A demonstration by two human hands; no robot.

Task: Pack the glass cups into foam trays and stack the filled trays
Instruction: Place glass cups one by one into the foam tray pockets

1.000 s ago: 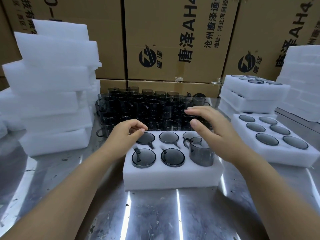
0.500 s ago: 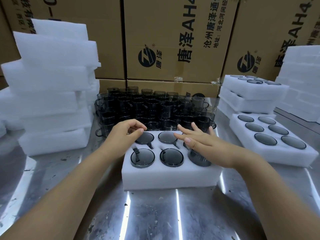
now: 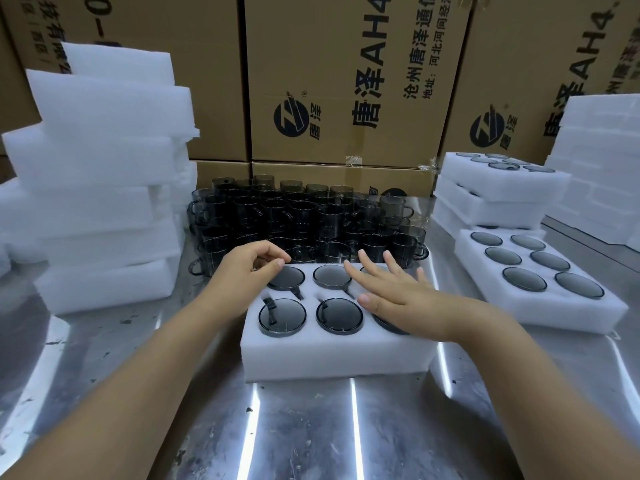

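White six-well foam tray on the steel table, smoky-grey glass cups seated in its wells. Right hand lies flat over the near-right well, fingers straight and spread; left hand has its fingers curled at the far-left well, and whether it grips anything cannot be told. Behind the tray stand the loose cups.

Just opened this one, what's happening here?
A person is packing dark glass cups into a foam tray on a metal table. The right hand lies flat, fingers straight, over the tray's right end. The left hand rests at the far left corner, fingers loosely curled, holding nothing. Four seated cups show, bottoms up. Loose cups wait behind the tray, and filled trays sit to the right.
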